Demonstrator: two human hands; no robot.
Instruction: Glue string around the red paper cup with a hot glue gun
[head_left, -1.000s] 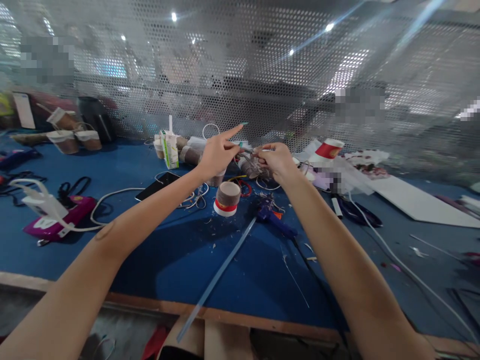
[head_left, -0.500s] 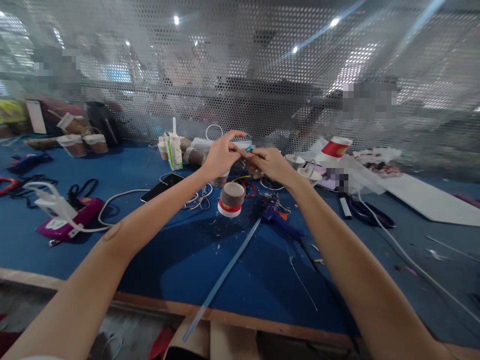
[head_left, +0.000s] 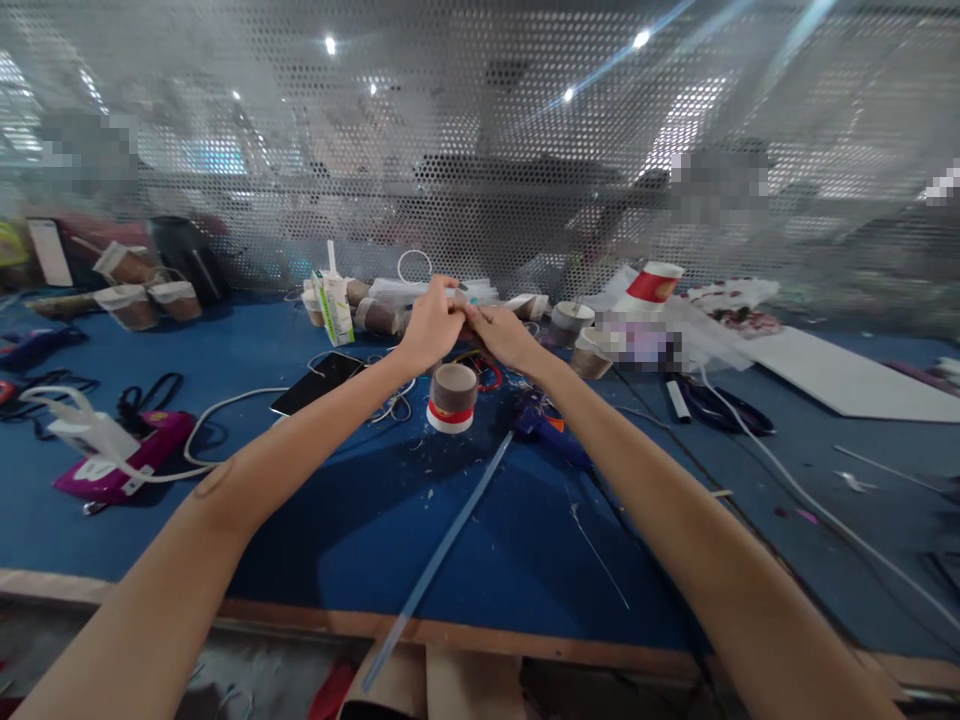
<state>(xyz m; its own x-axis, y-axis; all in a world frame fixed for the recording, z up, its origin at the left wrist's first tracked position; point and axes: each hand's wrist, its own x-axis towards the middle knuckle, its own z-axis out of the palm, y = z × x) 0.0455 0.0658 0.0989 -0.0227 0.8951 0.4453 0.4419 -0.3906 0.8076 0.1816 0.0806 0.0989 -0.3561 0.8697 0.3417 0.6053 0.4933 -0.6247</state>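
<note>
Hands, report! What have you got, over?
Left hand and right hand pinched together on something small, hidden. Brown cup just below. Glue gun beside it.

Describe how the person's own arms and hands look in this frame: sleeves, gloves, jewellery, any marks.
Both arms are bare up to the frame edge: no sleeves, gloves, watch or bracelets show. The left hand and right hand are ungloved; no rings can be made out at this size. A small round mark sits on the left forearm. A fingernail looks teal-painted, though it is too small to be sure.
</note>
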